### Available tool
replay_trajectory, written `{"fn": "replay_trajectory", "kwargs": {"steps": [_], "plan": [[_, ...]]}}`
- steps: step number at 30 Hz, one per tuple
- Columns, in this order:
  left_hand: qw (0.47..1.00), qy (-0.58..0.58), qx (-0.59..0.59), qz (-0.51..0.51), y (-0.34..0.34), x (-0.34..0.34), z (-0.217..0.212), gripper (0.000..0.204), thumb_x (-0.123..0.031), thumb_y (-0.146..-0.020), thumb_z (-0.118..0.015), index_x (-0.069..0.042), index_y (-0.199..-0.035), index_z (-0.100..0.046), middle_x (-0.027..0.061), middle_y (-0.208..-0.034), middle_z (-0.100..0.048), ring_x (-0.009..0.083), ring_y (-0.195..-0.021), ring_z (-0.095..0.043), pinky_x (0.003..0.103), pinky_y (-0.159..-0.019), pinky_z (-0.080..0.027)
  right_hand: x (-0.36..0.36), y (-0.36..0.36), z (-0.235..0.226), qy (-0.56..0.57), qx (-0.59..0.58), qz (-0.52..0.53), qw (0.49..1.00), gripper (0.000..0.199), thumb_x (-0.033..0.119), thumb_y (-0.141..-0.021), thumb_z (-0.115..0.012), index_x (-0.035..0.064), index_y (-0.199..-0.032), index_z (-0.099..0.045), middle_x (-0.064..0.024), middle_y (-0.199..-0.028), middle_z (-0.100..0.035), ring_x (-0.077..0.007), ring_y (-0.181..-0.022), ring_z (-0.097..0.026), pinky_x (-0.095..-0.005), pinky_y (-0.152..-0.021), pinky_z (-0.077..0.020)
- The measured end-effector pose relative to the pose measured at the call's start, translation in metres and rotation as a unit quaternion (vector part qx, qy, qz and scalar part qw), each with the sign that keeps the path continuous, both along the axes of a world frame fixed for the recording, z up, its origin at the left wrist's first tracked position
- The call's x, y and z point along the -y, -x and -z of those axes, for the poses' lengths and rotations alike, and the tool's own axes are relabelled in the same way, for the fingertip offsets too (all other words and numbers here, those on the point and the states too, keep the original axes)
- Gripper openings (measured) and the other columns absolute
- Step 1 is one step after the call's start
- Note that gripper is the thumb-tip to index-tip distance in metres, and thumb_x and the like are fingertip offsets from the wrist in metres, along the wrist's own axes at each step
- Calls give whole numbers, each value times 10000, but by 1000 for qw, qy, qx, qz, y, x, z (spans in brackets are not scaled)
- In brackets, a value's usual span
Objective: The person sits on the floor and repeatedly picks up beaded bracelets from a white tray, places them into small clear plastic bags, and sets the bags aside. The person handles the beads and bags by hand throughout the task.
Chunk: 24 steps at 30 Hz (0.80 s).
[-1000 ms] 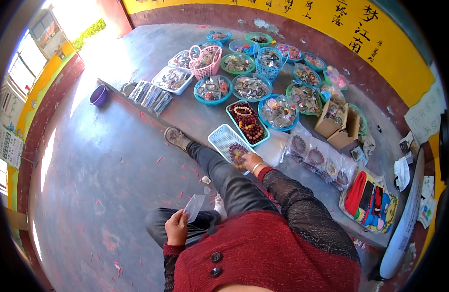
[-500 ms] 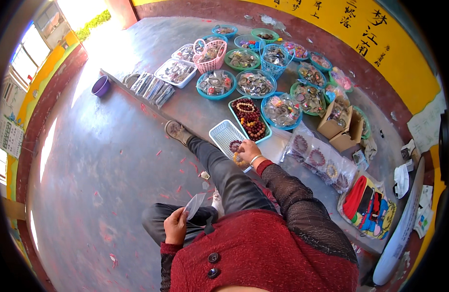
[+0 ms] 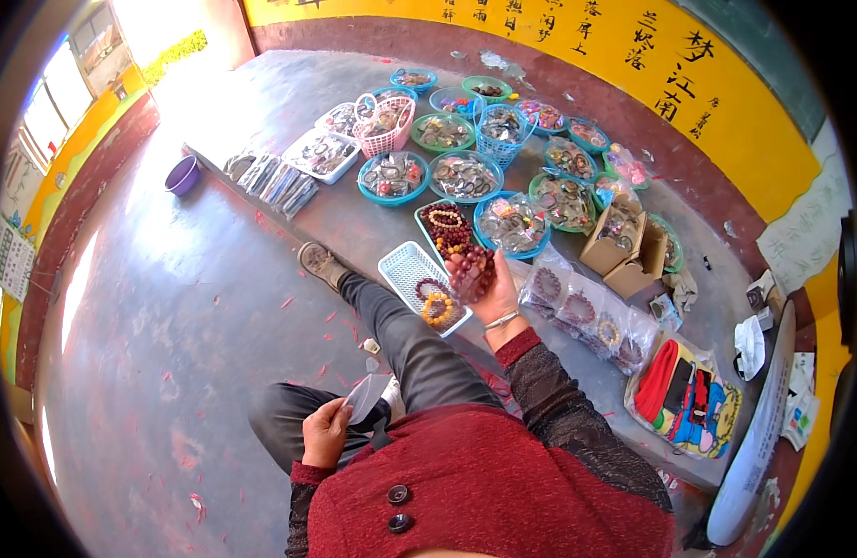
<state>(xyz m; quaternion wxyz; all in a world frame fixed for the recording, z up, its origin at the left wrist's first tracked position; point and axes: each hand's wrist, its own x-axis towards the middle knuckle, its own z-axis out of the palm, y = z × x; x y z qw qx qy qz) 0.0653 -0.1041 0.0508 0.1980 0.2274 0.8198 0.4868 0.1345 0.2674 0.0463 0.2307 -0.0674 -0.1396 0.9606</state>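
Note:
My right hand [image 3: 492, 290] is raised with its fingers round a bunch of dark red bead bracelets [image 3: 471, 275]. Beside it is a white plastic basket [image 3: 399, 261], in which a dark bracelet [image 3: 428, 286] and a yellow bead bracelet [image 3: 437, 310] lie. Behind the raised hand, a pale green tray [image 3: 423, 219] contains more dark red and yellow beads, partly covered by the bunch. Low over my bent leg, my left hand [image 3: 326, 431] pinches a clear plastic bag [image 3: 365, 396].
Blue and green baskets [image 3: 466, 177] of packaged trinkets crowd the raised floor ahead. Cardboard boxes [image 3: 624, 244] and a plastic sheet of bagged bracelets [image 3: 591, 312] lie to the right. At the left are stacked packets [image 3: 272, 181] and a purple bowl [image 3: 182, 175] by the ledge.
My right hand has risen from the white basket and now shows the bunch of dark red bracelets. The dark and yellow bracelets rest in the basket. My left hand keeps the bag.

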Motion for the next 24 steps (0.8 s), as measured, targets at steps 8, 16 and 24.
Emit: {"fn": "replay_trajectory", "kwargs": {"steps": [8,16,24], "plan": [[999,7,-30,26,-10,-6,-13,172,-105,-816,-611,-10,-952,-655,133,-741,-657,135,-659,-629,264,-616,-478,29,-2,-15,66,72,-34,995,581,540,-924,-297,28,-1107,-502,-180,-1061,-603,-353,-992,-577,-519,-871,-459],[1000,18,0,15,-3,-10,-9,172,-78,-826,-607,23,-959,-649,75,-736,-666,82,-668,-592,241,-619,-475,64,-19,-10,67,98,-73,990,551,547,-929,-253,139,-1247,-446,-168,-1179,-548,-381,-1092,-523,-537,-818,-467],[997,29,-70,20,9,-14,2,172,-150,-810,-610,-24,-918,-657,164,-715,-629,268,-663,-646,317,-599,-486,55,-23,7,7,126,-147,981,481,457,-948,-338,92,-1240,-453,-138,-1093,-604,-244,-948,-614,-341,-665,-513]]}}
